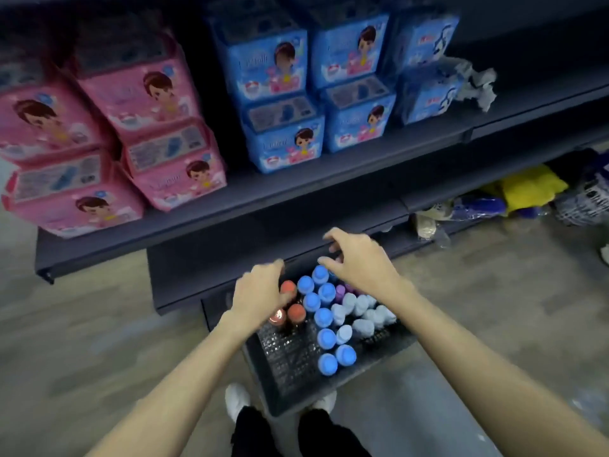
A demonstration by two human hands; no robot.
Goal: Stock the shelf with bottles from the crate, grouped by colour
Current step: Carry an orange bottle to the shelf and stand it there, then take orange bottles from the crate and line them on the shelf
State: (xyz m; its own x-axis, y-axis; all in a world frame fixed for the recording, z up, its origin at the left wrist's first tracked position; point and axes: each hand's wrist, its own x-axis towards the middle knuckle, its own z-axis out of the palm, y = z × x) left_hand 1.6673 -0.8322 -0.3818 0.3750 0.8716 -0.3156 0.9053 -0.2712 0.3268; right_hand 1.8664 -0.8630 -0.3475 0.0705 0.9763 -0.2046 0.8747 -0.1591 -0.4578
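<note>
A dark crate [290,387] stands on the floor at my feet, holding upright bottles seen from above. Orange-capped bottles [296,312] are at its left, blue-capped bottles [324,316] in a row down the middle, pale grey-capped bottles [362,311] at the right, and purple caps [342,289] at the back. My left hand [260,291] hovers over the orange caps, fingers curled down, holding nothing that I can see. My right hand [356,258] is spread over the crate's far end above the blue caps, fingers apart. The dark shelf [230,206] runs above the crate.
Pink packs [99,143] are stacked on the shelf's left, blue packs [313,103] at its middle and right. A lower dark shelf board [197,268] sits just behind the crate. Yellow and blue bags [514,192] and a basket [583,202] lie on the floor at right.
</note>
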